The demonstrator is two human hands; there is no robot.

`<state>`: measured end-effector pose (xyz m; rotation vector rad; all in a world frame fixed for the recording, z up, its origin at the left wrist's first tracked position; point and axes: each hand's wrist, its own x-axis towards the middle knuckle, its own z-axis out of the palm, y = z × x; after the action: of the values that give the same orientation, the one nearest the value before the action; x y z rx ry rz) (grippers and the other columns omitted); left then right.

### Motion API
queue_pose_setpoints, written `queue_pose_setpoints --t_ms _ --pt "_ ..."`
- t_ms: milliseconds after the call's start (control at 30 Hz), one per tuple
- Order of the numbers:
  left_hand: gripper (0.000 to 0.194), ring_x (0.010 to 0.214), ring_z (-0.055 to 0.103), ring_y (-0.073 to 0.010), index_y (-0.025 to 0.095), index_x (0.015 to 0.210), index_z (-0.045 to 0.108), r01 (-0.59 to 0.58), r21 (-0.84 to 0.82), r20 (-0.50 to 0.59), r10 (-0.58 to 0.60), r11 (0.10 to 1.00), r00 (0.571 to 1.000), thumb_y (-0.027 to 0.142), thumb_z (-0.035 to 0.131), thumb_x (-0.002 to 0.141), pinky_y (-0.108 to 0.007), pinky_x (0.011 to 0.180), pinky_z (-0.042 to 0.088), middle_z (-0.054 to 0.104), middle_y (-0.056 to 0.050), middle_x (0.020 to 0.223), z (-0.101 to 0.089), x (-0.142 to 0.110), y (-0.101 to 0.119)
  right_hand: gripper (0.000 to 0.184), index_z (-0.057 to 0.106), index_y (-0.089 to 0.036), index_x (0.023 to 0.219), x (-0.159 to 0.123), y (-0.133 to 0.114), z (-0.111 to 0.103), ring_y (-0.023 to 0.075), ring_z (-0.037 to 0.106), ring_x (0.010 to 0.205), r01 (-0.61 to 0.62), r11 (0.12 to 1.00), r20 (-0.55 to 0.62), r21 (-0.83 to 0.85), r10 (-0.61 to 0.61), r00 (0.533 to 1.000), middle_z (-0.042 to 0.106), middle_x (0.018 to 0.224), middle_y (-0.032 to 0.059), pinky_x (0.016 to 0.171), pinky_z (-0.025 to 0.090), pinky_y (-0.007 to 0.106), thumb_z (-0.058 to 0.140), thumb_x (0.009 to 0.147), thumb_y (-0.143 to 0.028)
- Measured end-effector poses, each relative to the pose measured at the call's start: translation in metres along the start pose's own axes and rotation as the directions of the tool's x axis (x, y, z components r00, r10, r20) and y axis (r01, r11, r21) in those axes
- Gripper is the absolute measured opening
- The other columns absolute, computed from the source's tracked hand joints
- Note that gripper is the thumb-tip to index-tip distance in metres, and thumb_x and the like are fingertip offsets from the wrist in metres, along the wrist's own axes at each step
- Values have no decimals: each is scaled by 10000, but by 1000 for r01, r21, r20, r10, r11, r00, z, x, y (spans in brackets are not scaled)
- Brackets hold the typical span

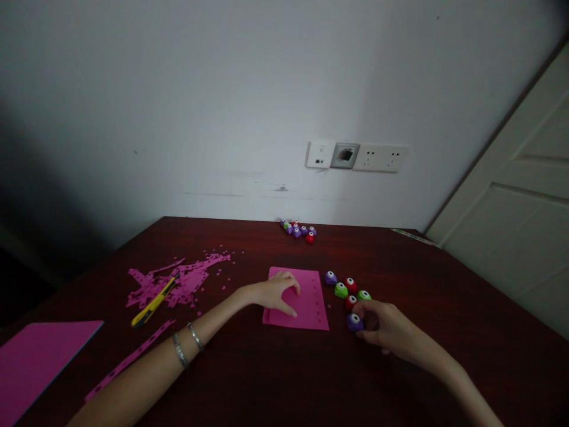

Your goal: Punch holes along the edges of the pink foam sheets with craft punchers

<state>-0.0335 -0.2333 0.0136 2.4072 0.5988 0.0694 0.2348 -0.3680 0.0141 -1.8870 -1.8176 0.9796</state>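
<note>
dark red table (249,379) against a pale wall; light dim. the person sits between two jobs, one per hand: paper on the left, punches on the right.

right hand (391,329): at a purple punch (354,322), the nearest of a small group just right of the paper. finger and thumb stand on either side of it; whether they press or only touch cannot be told. the finger is also close to a red punch (351,303) just beyond, contact unclear. a green punch (341,290) and others sit near. punch seems the right word, judging by the holed paper.

left hand (278,293): over the pink sheet (304,302), fingers curved, thumb well apart from them, nothing pinched between. whether the palm bears on the paper cannot be told. small dark marks, likely holes, run down the sheet's right side.

step in hand, by judgement: handling a punch beside the marked sheet; taking up or setting down, one view does not settle it. a lift would call for a firm pinch on the purple punch's sides, clear of the red one; the left hand would need to press flat to steady the paper.

farther left: pink scraps (191,284), a yellow cutter (153,303) lying on them.
</note>
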Motion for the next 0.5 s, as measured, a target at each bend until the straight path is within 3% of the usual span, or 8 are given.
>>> queue_pose_setpoints --t_ms 133,233,333,500 --pt "507 1049 423 -215 201 1016 529 -5 -10 -4 5 1000 1000 516 666 643 -323 909 339 442 -54 1104 1 0 0 257 574 -194 840 -6 -4 -16 123 517 555 15 1000 -83 -15 -16 996 564 758 11 374 399 190 561 713 -418" --pt "514 1050 426 -217 204 1012 532 5 -6 -9 -5 1000 1000 518 676 632 -323 912 340 439 -54 1111 0 0 1 356 569 -188 678 -6 5 -33 145 534 621 78 991 -264 -113 -106 959 587 672 18 548 430 225 455 783 -508" --pt "519 1055 426 -222 202 1007 536 15 -4 -11 -15 1000 1000 523 679 625 -332 920 335 438 -55 1117 0 0 2 392 543 -197 636 2 26 -42 153 514 554 -79 973 -467 -217 -32 884 574 579 21 541 386 244 405 794 -528" --pt "531 1057 426 -223 195 999 541 5 1 -19 -5 1000 1000 537 680 618 -334 934 327 448 -55 1105 1 -1 1 368 561 -211 653 21 55 -35 191 586 616 -265 932 -469 -247 124 874 618 623 41 567 384 258 374 803 -490"
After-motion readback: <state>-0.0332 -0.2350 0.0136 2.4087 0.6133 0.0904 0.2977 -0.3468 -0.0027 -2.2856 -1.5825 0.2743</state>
